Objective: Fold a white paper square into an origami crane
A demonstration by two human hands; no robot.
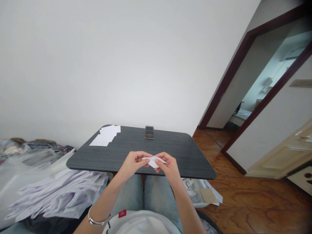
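Observation:
A small piece of folded white paper (153, 161) is held in the air over the near edge of the dark table (131, 149). My left hand (133, 163) pinches its left end between thumb and fingers. On the other side, my right hand (168, 164) grips the right end the same way. The paper's middle bulges toward me in an angular shape, and its two ends taper. My fingertips cover part of the folds.
Several white paper sheets (103, 136) overlap at the table's far left. A phone (149, 132) leans upright near the back edge. White cloth (60, 193) is heaped at the lower left. Below the table's right side sits a plastic container (195, 191) with papers. A wall stands behind the table.

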